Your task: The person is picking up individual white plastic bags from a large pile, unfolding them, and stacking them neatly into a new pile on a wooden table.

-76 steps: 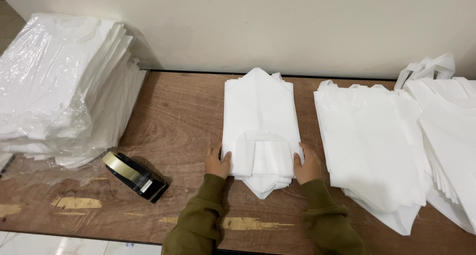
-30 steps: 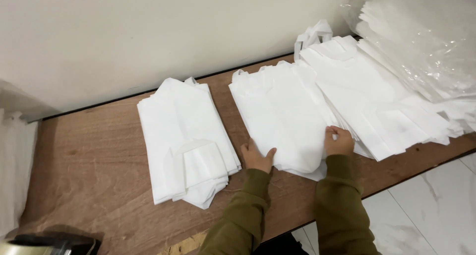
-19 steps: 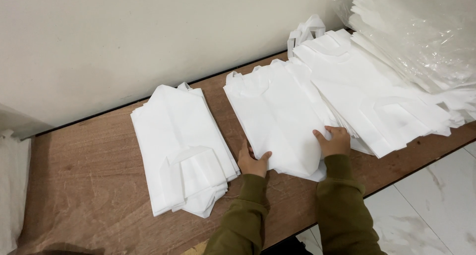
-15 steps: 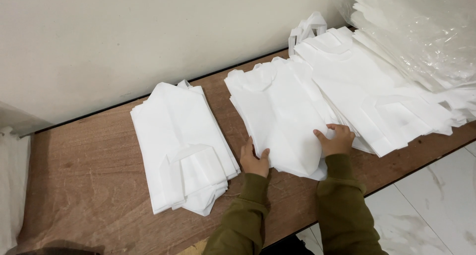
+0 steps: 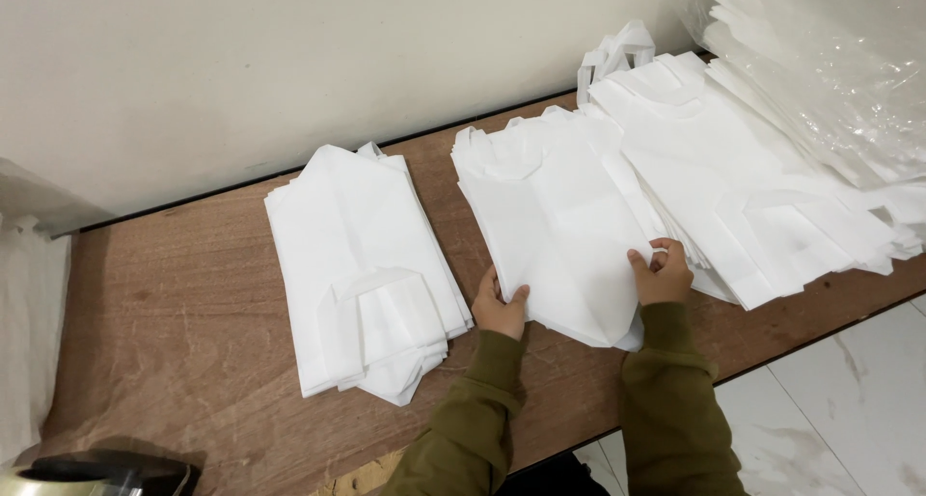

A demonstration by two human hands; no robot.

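My two hands on the middle stack of white bags

Nearest me, my left hand (image 5: 502,308) pinches the near-left edge of the middle bag stack (image 5: 555,226), and my right hand (image 5: 661,272) grips its near-right edge with curled fingers; the stack lies on the wooden table (image 5: 174,293), its long axis running away from me, handles towards the wall. I count three white stacks: a folded stack (image 5: 362,264) left, mine, and a fanned stack (image 5: 743,187) right, with plastic-wrapped bundles (image 5: 830,62) beyond
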